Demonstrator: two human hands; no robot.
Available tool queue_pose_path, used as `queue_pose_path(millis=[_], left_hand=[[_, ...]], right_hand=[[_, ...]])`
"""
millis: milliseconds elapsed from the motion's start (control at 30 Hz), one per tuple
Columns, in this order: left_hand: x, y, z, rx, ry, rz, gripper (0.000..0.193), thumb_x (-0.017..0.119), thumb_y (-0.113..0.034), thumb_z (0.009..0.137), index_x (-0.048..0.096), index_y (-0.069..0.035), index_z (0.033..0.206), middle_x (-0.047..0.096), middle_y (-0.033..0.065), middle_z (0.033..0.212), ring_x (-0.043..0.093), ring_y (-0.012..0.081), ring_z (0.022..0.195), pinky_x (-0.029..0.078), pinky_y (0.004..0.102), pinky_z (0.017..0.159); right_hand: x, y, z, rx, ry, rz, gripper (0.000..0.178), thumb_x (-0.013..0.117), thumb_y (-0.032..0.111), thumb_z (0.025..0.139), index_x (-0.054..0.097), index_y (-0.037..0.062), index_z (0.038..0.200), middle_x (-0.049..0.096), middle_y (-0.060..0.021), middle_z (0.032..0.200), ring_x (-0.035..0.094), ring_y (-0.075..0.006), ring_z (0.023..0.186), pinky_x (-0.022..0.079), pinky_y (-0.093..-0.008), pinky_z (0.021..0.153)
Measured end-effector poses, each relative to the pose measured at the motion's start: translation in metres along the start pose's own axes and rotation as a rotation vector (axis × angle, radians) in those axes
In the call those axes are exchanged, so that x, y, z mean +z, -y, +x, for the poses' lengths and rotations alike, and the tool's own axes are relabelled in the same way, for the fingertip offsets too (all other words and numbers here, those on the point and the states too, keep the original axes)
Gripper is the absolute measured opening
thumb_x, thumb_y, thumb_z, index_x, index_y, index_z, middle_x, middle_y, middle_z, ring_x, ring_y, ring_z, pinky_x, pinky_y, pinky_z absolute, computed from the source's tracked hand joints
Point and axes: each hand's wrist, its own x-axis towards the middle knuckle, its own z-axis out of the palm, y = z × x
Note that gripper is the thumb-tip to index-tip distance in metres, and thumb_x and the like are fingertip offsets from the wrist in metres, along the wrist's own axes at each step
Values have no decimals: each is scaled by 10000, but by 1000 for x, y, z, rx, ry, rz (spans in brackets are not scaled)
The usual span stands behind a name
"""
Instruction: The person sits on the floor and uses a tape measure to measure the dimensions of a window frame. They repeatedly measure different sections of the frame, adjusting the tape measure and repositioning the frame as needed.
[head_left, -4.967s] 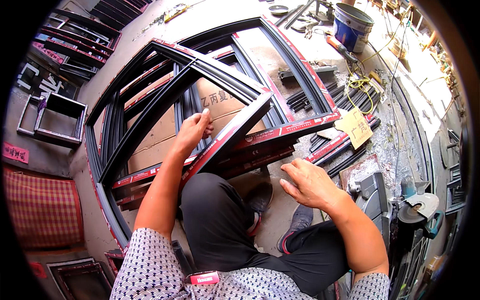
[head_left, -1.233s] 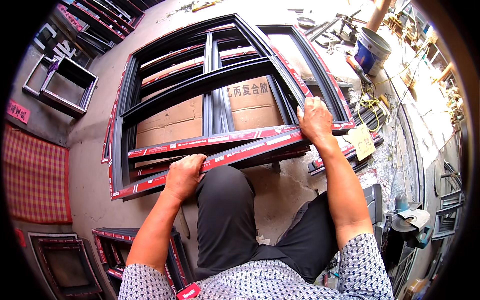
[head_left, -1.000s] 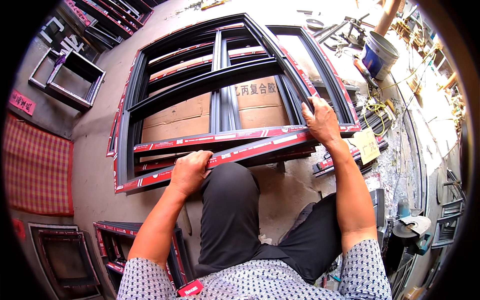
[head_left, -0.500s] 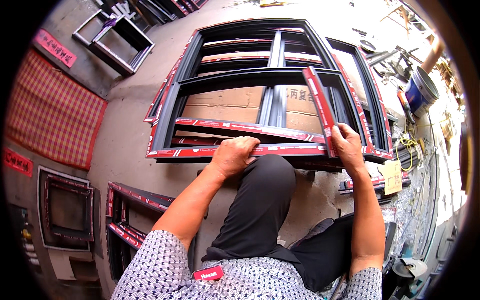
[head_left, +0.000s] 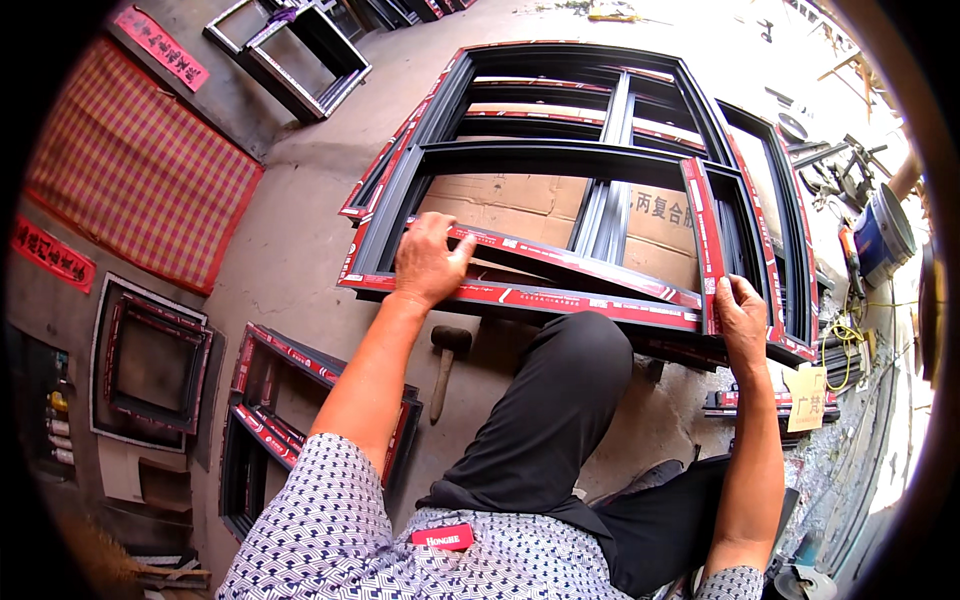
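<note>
A dark grey window frame (head_left: 433,159) with red protective tape lies before me on a stack of similar frames. Inside its near opening, a loose red-taped bar (head_left: 585,267) slants from upper left to lower right. My left hand (head_left: 430,262) is closed round the left end of this bar, above the frame's near rail. At the right, a short red-taped bar (head_left: 704,235) lies across the frame's crosspiece and near rail. My right hand (head_left: 741,318) pinches its near end. Whether the two bars join is unclear.
A mallet (head_left: 445,368) lies on the floor, left of my knee. More taped frames (head_left: 290,350) stand at the lower left. Cardboard (head_left: 505,210) shows beneath the stack. A bucket (head_left: 884,235), a yellow cable (head_left: 845,345) and loose profiles (head_left: 780,405) lie to the right.
My left hand has moved from the near rail to the left end of the slanting bar. My right hand still holds the short bar. The view has shifted left, bringing the mallet into sight.
</note>
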Motion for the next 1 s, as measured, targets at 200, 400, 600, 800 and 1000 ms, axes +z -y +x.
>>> queue_pose_path(millis=[200,400,600,800,1000], left_hand=[[-14,74,9,-444,114,499,624,841,-366,885,590,-34,1350,597,206,1366,580,403,1311,487,515,1118],[-18,98,17,-492,225,601,489,802,-306,930,645,-23,1297,613,192,1356,609,381,1286,556,492,1077],[-12,116,23,-470,214,565,329,723,-290,990,696,-27,1186,733,229,1207,722,431,1141,593,537,989],[-17,79,33,-501,195,228,477,625,-436,1055,723,12,1188,766,275,1157,729,461,1128,575,546,968],[14,20,47,-437,166,-896,467,607,-417,1127,733,32,1110,771,67,910,716,124,789,583,308,709]], right_hand=[[0,-2,0,-28,3,-9,398,655,296,1116,694,-72,1262,740,-42,1036,639,-71,880,547,-253,799],[-1,0,0,5,9,-31,400,655,303,1116,698,-71,1250,740,-44,1032,639,-75,887,543,-253,806],[0,-7,3,3,-1,1,399,665,304,1112,701,-70,1246,739,-37,1028,637,-67,879,540,-246,795],[-1,-5,2,30,12,-4,393,664,299,1114,702,-68,1249,745,-44,1047,644,-67,889,542,-243,809],[0,-4,1,30,-9,5,389,663,298,1113,705,-63,1252,748,-47,1045,656,-75,895,552,-251,810]])
